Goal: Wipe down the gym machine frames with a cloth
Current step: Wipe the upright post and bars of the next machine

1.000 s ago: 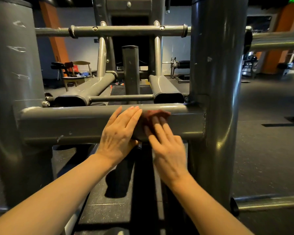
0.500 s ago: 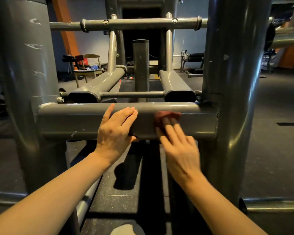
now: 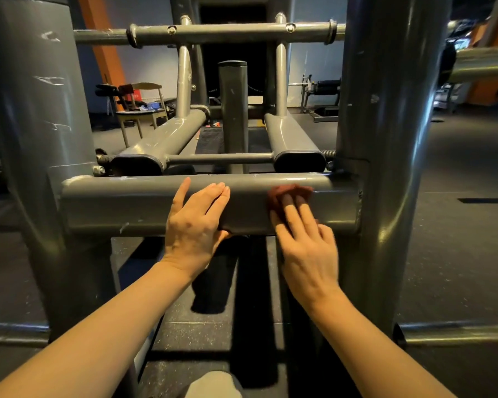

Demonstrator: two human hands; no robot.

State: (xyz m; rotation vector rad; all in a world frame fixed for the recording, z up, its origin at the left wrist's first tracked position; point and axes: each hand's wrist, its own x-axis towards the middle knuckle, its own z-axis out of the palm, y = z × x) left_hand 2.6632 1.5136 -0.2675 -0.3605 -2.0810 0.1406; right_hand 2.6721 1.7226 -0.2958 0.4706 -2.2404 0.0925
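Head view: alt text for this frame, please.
A person's right hand presses a dark red cloth flat against a grey horizontal frame bar of a gym machine, near its right upright. The left hand rests flat on the bar beside it.

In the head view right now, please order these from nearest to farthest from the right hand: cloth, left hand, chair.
1. cloth, under the right hand fingers, on the crossbar.
2. left hand, beside it, leftward on the crossbar.
3. chair, far back left.
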